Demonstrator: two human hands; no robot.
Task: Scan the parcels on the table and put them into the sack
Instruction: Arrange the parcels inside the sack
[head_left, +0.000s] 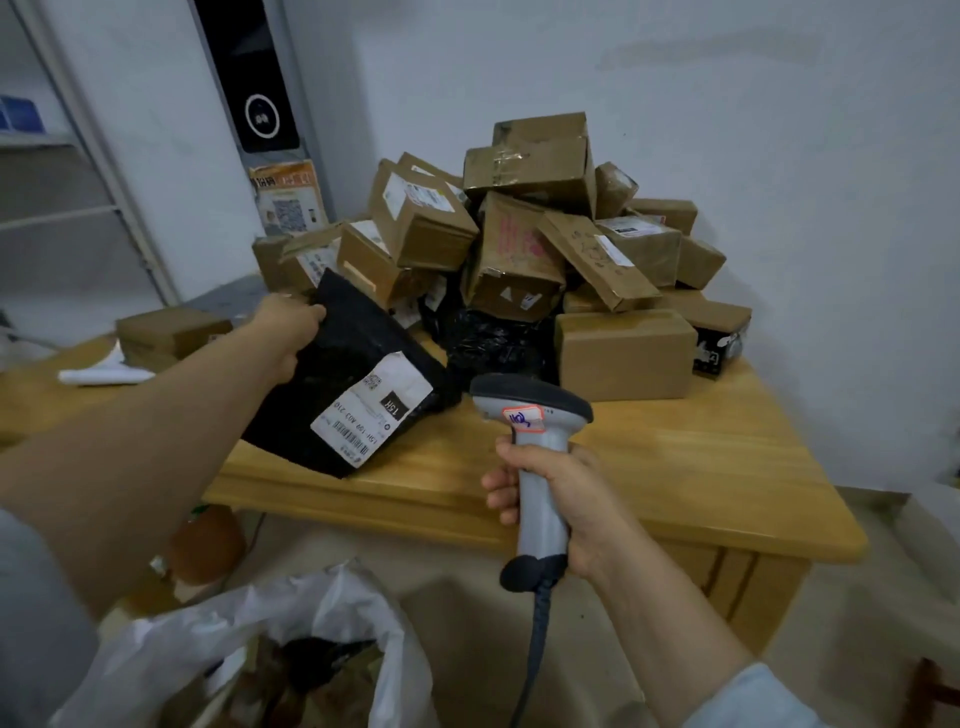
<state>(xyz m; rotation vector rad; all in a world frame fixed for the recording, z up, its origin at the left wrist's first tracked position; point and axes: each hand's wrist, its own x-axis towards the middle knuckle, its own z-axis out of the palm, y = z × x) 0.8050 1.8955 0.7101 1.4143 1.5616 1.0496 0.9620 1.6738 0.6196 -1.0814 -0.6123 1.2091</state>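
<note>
**Left hand** (291, 332): closed around the upper edge of a black mailer bag (337, 358), fingers curled over the top and thumb beneath. The bag hangs tilted down and to the right from this grip. Whether its lower corner touches the table (675, 457) cannot be told.

**Label** (371, 410): white, printed, on the bag's face, below and right of the left hand's grip, facing up.

**Right hand** (561, 504): wrapped fully around the grey handle of a barcode scanner (535, 441). The dark scanner head stands above the fist, just right of the label. A cable (537, 639) drops from the handle below the fist.

**Parcel pile** (530, 228): cardboard boxes heaped on the table beyond both hands, against the wall. Black plastic parcels (488, 343) lie at its foot, between the held bag and a plain box (623, 353) beyond the scanner head.

**Sack** (291, 623): white plastic, mouth open, below both hands in front of the table, with brown and dark items inside.

**Small box** (171, 327) and **white paper** (104, 371): left of the left forearm.
</note>
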